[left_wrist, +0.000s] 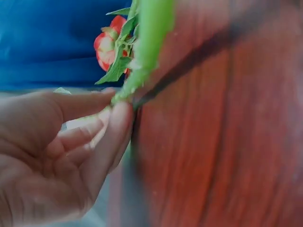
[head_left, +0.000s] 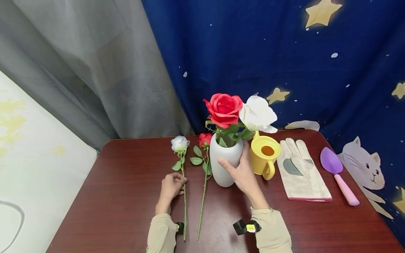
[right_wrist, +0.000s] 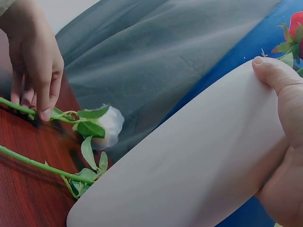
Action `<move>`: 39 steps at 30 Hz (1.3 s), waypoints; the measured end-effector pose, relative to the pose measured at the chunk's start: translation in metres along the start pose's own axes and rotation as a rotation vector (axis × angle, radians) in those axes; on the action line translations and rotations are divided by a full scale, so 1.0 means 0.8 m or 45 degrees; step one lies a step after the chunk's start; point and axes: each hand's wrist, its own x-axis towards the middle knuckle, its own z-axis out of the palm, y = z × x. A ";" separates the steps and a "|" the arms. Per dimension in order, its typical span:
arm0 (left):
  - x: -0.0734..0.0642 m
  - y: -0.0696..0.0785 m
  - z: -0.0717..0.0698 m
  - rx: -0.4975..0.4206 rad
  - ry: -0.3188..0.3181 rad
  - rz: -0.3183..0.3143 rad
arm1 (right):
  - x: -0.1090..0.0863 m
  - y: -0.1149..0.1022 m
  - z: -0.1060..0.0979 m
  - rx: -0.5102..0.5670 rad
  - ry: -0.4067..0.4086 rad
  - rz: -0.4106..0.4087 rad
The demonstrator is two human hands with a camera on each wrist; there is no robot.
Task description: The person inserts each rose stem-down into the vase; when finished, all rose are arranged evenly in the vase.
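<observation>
My left hand (head_left: 171, 186) pinches the green stem of a white rose (head_left: 179, 144) between thumb and fingers; in the left wrist view the fingertips (left_wrist: 121, 111) meet on the stem. The bloom points away from me, towards the back edge. My right hand (head_left: 245, 175) grips a white vase (head_left: 223, 178) from its right side, thumb across the front. Out of the vase's mouth rise a large red rose (head_left: 224, 109) and a large white rose (head_left: 257, 114), their lower stems hidden inside. A smaller red rose (head_left: 205, 139) lies between the left hand and the vase.
Just right of the vase stands a yellow watering can (head_left: 260, 164). Beyond it lie a pair of cream gloves (head_left: 303, 179) and a purple trowel (head_left: 331, 161) with a pink handle. Grey and blue star-patterned curtains (head_left: 253, 52) hang behind the dark red table (head_left: 126, 196).
</observation>
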 end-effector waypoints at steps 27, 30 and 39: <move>-0.035 0.002 -0.032 -1.063 -0.016 -0.093 | 0.000 -0.001 -0.001 0.003 -0.007 0.006; -0.040 0.004 -0.038 -1.251 -0.029 -0.101 | 0.000 0.000 0.000 0.003 -0.006 0.009; -0.051 0.027 -0.048 -1.676 0.130 -0.093 | 0.000 -0.002 -0.001 -0.007 -0.005 0.011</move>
